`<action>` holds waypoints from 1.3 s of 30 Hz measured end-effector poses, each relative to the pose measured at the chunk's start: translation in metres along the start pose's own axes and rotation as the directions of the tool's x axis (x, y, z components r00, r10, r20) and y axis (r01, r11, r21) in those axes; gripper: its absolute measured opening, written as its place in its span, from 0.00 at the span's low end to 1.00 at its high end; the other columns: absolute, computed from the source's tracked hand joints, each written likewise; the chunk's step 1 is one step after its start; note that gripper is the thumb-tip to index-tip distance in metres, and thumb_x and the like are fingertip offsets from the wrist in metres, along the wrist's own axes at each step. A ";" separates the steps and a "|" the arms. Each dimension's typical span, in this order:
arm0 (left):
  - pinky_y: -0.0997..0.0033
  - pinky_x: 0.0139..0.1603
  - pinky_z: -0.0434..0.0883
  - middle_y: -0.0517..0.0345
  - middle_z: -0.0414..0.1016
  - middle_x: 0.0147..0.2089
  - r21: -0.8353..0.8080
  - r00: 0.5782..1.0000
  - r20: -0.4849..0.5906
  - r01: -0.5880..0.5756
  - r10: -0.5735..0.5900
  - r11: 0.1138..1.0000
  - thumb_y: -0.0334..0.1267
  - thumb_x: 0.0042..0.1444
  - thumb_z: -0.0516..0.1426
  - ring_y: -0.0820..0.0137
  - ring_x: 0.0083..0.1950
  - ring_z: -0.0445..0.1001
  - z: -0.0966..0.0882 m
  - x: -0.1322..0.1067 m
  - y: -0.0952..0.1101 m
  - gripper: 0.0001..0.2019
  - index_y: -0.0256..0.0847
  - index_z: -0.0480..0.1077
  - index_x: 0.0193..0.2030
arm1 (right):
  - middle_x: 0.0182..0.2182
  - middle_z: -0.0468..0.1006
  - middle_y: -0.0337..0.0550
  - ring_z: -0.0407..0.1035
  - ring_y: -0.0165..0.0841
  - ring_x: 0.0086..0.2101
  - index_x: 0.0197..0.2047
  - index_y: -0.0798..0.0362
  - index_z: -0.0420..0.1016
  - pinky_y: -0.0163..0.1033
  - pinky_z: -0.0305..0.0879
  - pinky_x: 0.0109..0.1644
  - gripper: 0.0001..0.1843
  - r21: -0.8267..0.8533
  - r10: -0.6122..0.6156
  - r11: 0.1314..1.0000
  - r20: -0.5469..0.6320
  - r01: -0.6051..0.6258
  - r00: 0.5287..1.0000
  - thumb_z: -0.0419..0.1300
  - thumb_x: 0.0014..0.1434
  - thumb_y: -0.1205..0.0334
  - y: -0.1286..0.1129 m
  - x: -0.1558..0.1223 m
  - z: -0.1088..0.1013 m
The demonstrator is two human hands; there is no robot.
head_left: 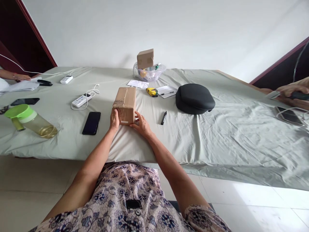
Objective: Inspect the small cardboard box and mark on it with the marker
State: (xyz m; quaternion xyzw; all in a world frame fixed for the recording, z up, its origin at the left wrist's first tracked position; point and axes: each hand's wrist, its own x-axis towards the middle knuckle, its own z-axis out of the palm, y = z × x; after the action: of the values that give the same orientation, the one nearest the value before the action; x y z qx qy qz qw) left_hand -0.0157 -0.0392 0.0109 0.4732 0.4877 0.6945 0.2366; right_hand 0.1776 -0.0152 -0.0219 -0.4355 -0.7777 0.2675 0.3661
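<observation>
A brown cardboard box (125, 100) with tape along its top stands on the cloth-covered table in front of me. My left hand (114, 119) presses against its left side, thumb on the near face. At its lower right edge, my right hand (143, 125) touches the box with bent fingers. The box sits between both hands, and the fingers on its far left side are hidden. Just right of my right hand lies a black marker (164, 118). A dark smartphone (91, 123) rests left of my left hand.
Behind the box are a yellow tape measure (152, 92), papers (138, 84) and a clear basket (151, 75) bearing a smaller carton (145, 58). A black case (195, 99) sits right, a power strip (81, 100) and green-lidded jug (36, 122) left. Other people's hands show at both sides.
</observation>
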 end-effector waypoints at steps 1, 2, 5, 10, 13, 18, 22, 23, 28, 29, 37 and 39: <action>0.58 0.69 0.69 0.42 0.77 0.61 -0.014 1.000 -0.016 -0.001 0.001 1.000 0.78 0.56 0.47 0.55 0.67 0.72 0.000 0.001 0.000 0.43 0.40 0.74 0.57 | 0.57 0.75 0.56 0.76 0.48 0.49 0.75 0.46 0.58 0.58 0.75 0.56 0.52 0.006 -0.014 1.000 -0.008 0.015 1.000 0.71 0.53 0.41 0.000 0.000 0.000; 0.58 0.67 0.70 0.42 0.78 0.60 -0.033 1.000 -0.028 -0.005 0.004 0.999 0.77 0.56 0.48 0.55 0.65 0.74 -0.001 0.001 0.001 0.43 0.40 0.74 0.56 | 0.59 0.74 0.58 0.75 0.50 0.52 0.76 0.47 0.57 0.59 0.74 0.58 0.54 0.021 -0.033 0.999 -0.019 0.033 0.999 0.71 0.52 0.37 0.000 0.000 -0.001; 0.60 0.61 0.73 0.45 0.81 0.54 -0.090 1.000 -0.021 -0.017 0.015 0.996 0.76 0.57 0.49 0.57 0.58 0.78 -0.001 0.002 0.005 0.40 0.40 0.76 0.53 | 0.66 0.66 0.60 0.70 0.52 0.59 0.78 0.45 0.49 0.60 0.71 0.61 0.60 0.097 -0.086 0.991 -0.087 0.094 0.992 0.64 0.52 0.26 0.001 0.001 -0.005; 0.62 0.57 0.74 0.49 0.82 0.47 -0.113 0.997 0.065 -0.038 0.045 0.993 0.71 0.59 0.53 0.59 0.52 0.79 0.000 0.000 0.012 0.33 0.40 0.78 0.46 | 0.74 0.55 0.57 0.62 0.54 0.67 0.79 0.40 0.40 0.64 0.66 0.65 0.60 0.168 -0.085 0.976 -0.305 0.141 0.949 0.56 0.54 0.21 0.004 0.003 -0.019; 0.63 0.54 0.75 0.50 0.82 0.46 -0.155 0.988 0.151 -0.013 0.037 0.988 0.69 0.60 0.54 0.60 0.50 0.79 0.001 -0.003 0.012 0.32 0.40 0.78 0.46 | 0.76 0.49 0.55 0.56 0.54 0.71 0.79 0.39 0.39 0.65 0.61 0.68 0.58 0.196 -0.053 0.970 -0.415 0.146 0.908 0.54 0.56 0.22 0.009 0.004 -0.031; 0.63 0.49 0.75 0.52 0.83 0.42 -0.114 0.961 0.276 0.036 -0.004 0.993 0.69 0.58 0.57 0.61 0.44 0.79 0.002 -0.007 0.014 0.31 0.39 0.79 0.45 | 0.74 0.52 0.52 0.47 0.53 0.74 0.74 0.41 0.54 0.66 0.55 0.71 0.49 0.173 -0.021 0.977 -0.489 0.121 0.872 0.57 0.58 0.27 0.015 0.003 -0.049; 0.62 0.48 0.75 0.52 0.83 0.41 -0.092 0.958 0.285 0.012 0.014 0.996 0.68 0.59 0.57 0.61 0.44 0.78 0.003 -0.009 0.018 0.31 0.39 0.79 0.44 | 0.70 0.57 0.53 0.50 0.52 0.72 0.63 0.45 0.66 0.66 0.55 0.71 0.38 0.185 0.016 0.978 -0.542 0.100 0.840 0.61 0.57 0.31 0.014 0.002 -0.053; 0.62 0.48 0.75 0.52 0.83 0.41 -0.086 0.958 0.286 0.005 0.020 0.996 0.69 0.59 0.56 0.60 0.44 0.78 0.003 -0.008 0.017 0.31 0.39 0.79 0.44 | 0.70 0.58 0.53 0.51 0.51 0.71 0.61 0.45 0.66 0.64 0.56 0.70 0.37 0.205 0.027 0.973 -0.552 0.105 0.833 0.61 0.57 0.32 0.013 0.002 -0.054; 0.58 0.54 0.74 0.48 0.83 0.48 -0.020 0.975 0.220 -0.026 0.030 0.999 0.68 0.61 0.53 0.57 0.51 0.79 0.004 -0.006 0.010 0.32 0.40 0.78 0.50 | 0.58 0.68 0.48 0.65 0.43 0.60 0.53 0.45 0.68 0.53 0.67 0.61 0.30 0.291 0.112 0.952 -0.624 0.098 0.773 0.65 0.55 0.36 0.006 0.005 -0.055; 0.57 0.56 0.73 0.48 0.82 0.51 -0.010 0.980 0.197 -0.028 0.030 1.000 0.68 0.61 0.54 0.56 0.54 0.78 0.004 -0.006 0.009 0.32 0.42 0.77 0.53 | 0.55 0.69 0.46 0.68 0.41 0.56 0.51 0.45 0.68 0.51 0.68 0.59 0.29 0.297 0.136 0.951 -0.654 0.087 0.744 0.65 0.54 0.36 0.005 0.006 -0.055; 0.51 0.76 0.58 0.44 0.60 0.76 -0.160 0.918 0.381 -0.047 0.105 0.986 0.74 0.54 0.56 0.51 0.77 0.60 -0.003 0.003 -0.002 0.50 0.51 0.50 0.77 | 0.35 0.69 0.36 0.67 0.31 0.38 0.39 0.48 0.64 0.38 0.65 0.42 0.23 0.318 0.214 0.946 -0.769 0.071 0.602 0.66 0.54 0.40 0.001 0.008 -0.059; 0.49 0.78 0.52 0.45 0.48 0.81 -0.199 0.886 0.444 -0.045 0.131 0.979 0.76 0.50 0.57 0.49 0.81 0.50 -0.005 0.006 -0.005 0.56 0.53 0.42 0.79 | 0.34 0.68 0.35 0.67 0.31 0.36 0.42 0.48 0.65 0.37 0.64 0.40 0.25 0.346 0.224 0.934 -0.761 0.089 0.609 0.68 0.52 0.41 0.001 0.009 -0.060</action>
State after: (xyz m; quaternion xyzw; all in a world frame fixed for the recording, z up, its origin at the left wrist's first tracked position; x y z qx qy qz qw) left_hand -0.0237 -0.0342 0.0084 0.6204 0.3306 0.6164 0.3548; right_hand 0.2232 -0.0011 0.0153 -0.4653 -0.4583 0.1958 0.7315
